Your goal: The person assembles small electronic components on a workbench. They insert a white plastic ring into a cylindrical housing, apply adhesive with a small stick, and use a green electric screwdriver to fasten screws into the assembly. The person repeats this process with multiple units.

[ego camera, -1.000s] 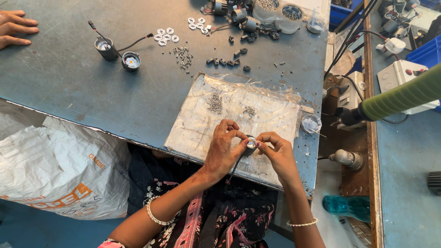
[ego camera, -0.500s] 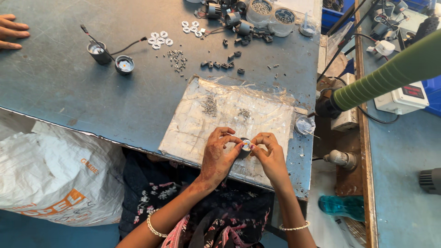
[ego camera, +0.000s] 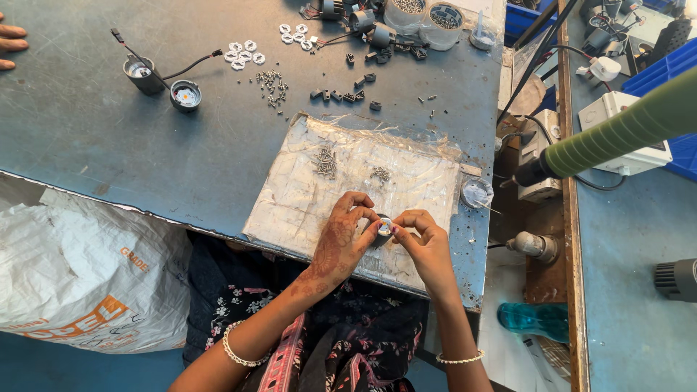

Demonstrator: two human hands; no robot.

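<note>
My left hand (ego camera: pixel 343 243) and my right hand (ego camera: pixel 426 239) meet over the near edge of a plastic-wrapped white board (ego camera: pixel 305 196) on the dark metal table (ego camera: pixel 94 138). Between their fingertips they pinch a small round part with a pale face (ego camera: pixel 385 226). Two little heaps of small screws (ego camera: pixel 324 161) lie on the board just beyond my hands. Both wrists wear thin white bangles.
A small grey cup-shaped housing (ego camera: pixel 142 75) and a round housing (ego camera: pixel 186 95) with wires, white rings (ego camera: pixel 243 54), loose screws and dark clips lie farther back. Another person's fingers (ego camera: pixel 12 46) rest at far left. A green ribbed hose (ego camera: pixel 617 131) crosses the right; a white sack (ego camera: pixel 80 276) sits lower left.
My hands stay together on the small round part in about the same place on the board. The view has shifted slightly, so the green hose shows lower and farther right.
</note>
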